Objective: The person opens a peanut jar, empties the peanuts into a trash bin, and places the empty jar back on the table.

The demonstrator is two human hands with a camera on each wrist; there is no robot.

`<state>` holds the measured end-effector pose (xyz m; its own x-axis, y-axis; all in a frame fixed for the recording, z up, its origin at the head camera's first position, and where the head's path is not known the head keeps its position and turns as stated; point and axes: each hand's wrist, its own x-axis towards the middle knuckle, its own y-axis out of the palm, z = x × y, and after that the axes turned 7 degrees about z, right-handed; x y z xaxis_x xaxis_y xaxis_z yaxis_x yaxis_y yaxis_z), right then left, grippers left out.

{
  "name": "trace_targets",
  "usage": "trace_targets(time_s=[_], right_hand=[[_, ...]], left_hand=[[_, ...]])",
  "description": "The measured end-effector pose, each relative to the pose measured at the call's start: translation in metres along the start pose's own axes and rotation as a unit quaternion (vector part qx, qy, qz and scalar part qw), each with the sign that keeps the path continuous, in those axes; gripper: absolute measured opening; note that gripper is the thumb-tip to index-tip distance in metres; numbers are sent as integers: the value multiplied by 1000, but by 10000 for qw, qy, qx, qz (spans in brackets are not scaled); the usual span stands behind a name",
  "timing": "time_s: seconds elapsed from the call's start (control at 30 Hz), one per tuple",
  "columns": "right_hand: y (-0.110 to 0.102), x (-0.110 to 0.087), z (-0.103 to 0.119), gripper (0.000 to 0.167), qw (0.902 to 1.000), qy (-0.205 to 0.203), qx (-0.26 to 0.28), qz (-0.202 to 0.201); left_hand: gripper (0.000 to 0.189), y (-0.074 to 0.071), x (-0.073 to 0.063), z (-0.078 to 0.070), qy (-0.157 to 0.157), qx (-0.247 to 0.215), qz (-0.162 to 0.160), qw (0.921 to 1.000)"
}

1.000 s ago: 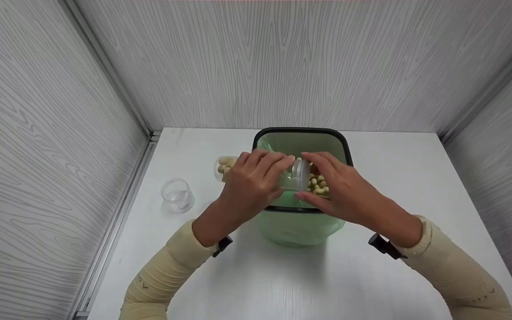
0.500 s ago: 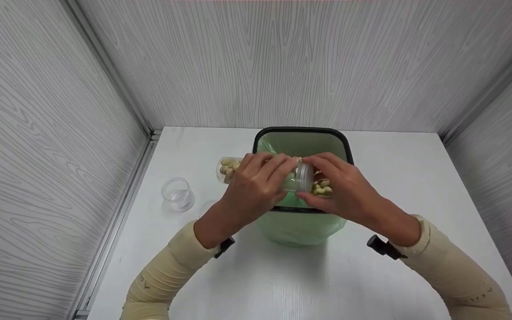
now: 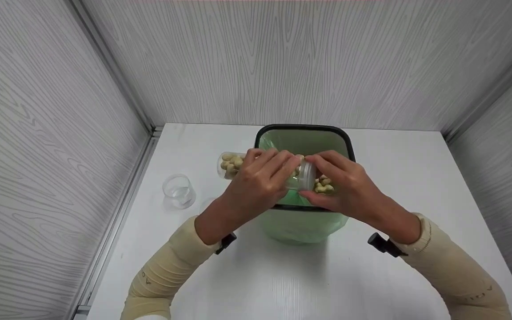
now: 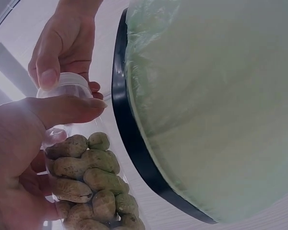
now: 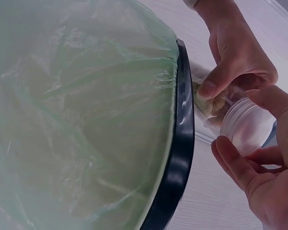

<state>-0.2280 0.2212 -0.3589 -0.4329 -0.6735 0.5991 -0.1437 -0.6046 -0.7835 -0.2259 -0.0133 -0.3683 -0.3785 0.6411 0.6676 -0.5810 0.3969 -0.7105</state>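
Observation:
A clear plastic jar (image 3: 221, 166) with unshelled peanuts (image 4: 101, 177) in it lies on its side over the bin, its lidded end pointing right. My left hand (image 3: 258, 182) grips the jar's body, thumb across it below the lid in the left wrist view. With thumb and fingertips, my right hand (image 3: 349, 184) holds the translucent screw lid (image 5: 252, 125) by its edge. The lid sits at the jar's mouth. Under both hands stands a bin (image 3: 300, 226) lined with a pale green bag. More peanuts (image 3: 325, 185) show inside it, partly hidden by my right hand.
The bin's black rim (image 3: 350, 146) runs close by both hands. A small clear plastic cup (image 3: 178, 192) stands on the white table (image 3: 398, 169) to the left. A faint clear round piece (image 3: 207, 203) lies near my left wrist. Pale panels enclose the table's back and sides.
Both hands and the jar have shifted slightly right. My left hand still grips the body and my right the lid.

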Motion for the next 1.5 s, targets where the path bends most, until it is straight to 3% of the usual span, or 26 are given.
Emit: trace_targets(time_s=[0.13,0.4,0.77,1.03,1.27,1.5], right_hand=[[1,-1,-1,59,9999,-112,-36,-50],[3,-3,-3,50,9990,-350,20,-275],[2,-5,-4,50,9972,-620,-109,-403],[-4,-6,2,54,9890,-1304,-698,-1],[-9,-4,3,56,9852,-1413,-962,152],[-11,-7,6,65,9910,-993,-855,259]], left_hand=[[36,-1,0,0,59,-39,-35,10000],[41,-4,-1,-2,63,-211,208,9995],[51,-7,1,0,96,-810,435,9957],[57,-9,-3,7,70,-1907,937,9771],[60,-12,-2,7,26,-1798,1017,9784],[59,-13,-2,5,22,-1457,946,9848]])
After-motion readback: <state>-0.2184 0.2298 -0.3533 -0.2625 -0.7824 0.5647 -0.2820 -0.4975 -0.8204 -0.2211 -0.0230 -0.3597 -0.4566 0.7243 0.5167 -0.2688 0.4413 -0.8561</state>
